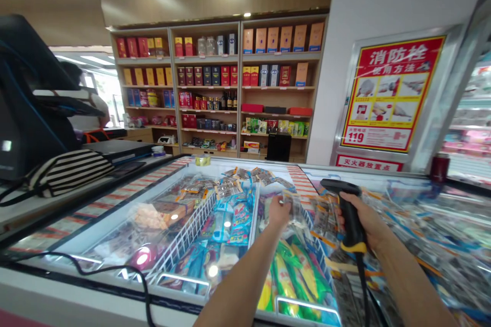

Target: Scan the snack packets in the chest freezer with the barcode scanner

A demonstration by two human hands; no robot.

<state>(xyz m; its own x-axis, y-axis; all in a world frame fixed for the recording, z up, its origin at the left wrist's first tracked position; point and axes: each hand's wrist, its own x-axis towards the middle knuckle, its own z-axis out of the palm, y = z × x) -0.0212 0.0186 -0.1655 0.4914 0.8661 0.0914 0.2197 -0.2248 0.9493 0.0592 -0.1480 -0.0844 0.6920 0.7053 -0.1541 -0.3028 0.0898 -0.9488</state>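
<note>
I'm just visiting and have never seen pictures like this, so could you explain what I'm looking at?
No robot here: these are a person's bare hands, and this single picture comes from a camera worn on their head, looking forward and down. The left hand pinches a small clear packet. The right hand grips a corded black-and-yellow scanner. Below is a glass-topped case, perhaps a freezer. Small packets lie on top; blue packs and green-and-yellow packs show inside. Behind, shelves hold boxes.
</note>
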